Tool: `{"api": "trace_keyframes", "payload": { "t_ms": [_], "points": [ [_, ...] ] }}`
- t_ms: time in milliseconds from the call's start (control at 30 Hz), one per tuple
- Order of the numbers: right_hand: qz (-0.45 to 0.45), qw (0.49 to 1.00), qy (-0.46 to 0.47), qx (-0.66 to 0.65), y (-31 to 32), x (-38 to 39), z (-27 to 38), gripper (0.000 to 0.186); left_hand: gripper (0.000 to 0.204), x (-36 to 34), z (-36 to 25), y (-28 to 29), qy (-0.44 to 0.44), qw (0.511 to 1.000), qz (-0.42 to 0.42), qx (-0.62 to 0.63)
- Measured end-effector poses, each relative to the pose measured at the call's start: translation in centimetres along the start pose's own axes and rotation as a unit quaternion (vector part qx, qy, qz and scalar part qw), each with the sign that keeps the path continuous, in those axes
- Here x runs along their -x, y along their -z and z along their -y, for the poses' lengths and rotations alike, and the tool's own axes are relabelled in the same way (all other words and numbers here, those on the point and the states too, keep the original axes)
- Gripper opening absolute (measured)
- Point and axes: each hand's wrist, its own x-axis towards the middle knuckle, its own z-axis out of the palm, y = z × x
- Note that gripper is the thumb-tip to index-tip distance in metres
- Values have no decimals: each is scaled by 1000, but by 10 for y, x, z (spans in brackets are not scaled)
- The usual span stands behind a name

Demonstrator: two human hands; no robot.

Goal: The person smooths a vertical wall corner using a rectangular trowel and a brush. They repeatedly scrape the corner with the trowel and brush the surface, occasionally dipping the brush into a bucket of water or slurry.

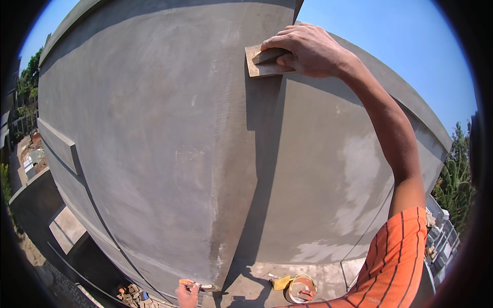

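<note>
High up at the vertical plastered edge of the grey wall [154,113], my right hand [313,50] is closed around the grip of a wooden plastering float [255,70]. The float lies against the narrow strip of fresher plaster along that corner, near its top. Low in the picture, my left hand [187,296] is closed on a small brush [206,286] with an orange handle. Its pale end points right, close to the foot of the same edge. Part of the left hand is cut off by the lower rim.
On the floor below stands a bucket [290,293] with a reddish tool in it, beside a yellow piece [280,283]. A recessed wall [313,169] with whitish patches continues right. Rubble [136,296] lies lower left; grey blocks [446,246] are stacked at far right.
</note>
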Motion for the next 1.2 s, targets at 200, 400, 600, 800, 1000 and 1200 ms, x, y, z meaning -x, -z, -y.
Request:
{"api": "trace_keyframes", "payload": {
  "t_ms": [200, 400, 600, 800, 1000, 1200],
  "points": [
    [-102, 960, -1, -261, 21, -47, -105, 22, 19, -13, 3, -9, -7, 999, 31, 10],
    [-101, 988, -30, -116, -3, -58, -100, 24, 18, -13, -1, 1, 2, 1000, -7, 0],
    [-86, 996, -34, -17, 24, -22, -17, 28, 18, -13, -1, -2, -6, 1000, -1, 4],
    [-102, 992, -69, -28, 40, -59, -137, 28, 18, -21, 5, -13, -4, 999, 37, 21],
    [-64, 990, -28, 124, 4, -4, -17, 30, 18, -18, 3, -7, -2, 1000, 15, 13],
    [-90, 960, -136, 226, -11, 5, -7, 40, 17, -22, 5, -9, -5, 999, 26, 21]
  ]
}}
